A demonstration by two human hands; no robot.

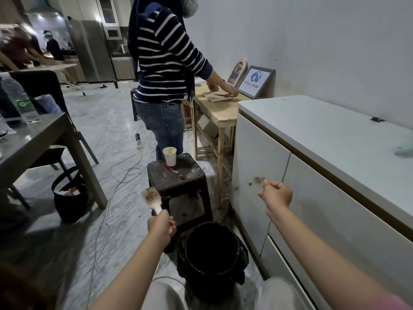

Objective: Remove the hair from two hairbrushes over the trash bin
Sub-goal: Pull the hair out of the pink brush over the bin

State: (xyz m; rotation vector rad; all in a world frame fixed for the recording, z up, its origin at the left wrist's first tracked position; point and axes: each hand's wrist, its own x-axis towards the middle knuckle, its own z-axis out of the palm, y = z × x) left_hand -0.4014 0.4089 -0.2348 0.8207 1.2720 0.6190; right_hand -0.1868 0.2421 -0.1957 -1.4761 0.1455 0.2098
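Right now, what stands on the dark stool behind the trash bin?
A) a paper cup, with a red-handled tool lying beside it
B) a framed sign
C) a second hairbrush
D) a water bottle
A: on the dark stool, behind the trash bin, a paper cup stands upright and a small red-handled tool lies next to it.
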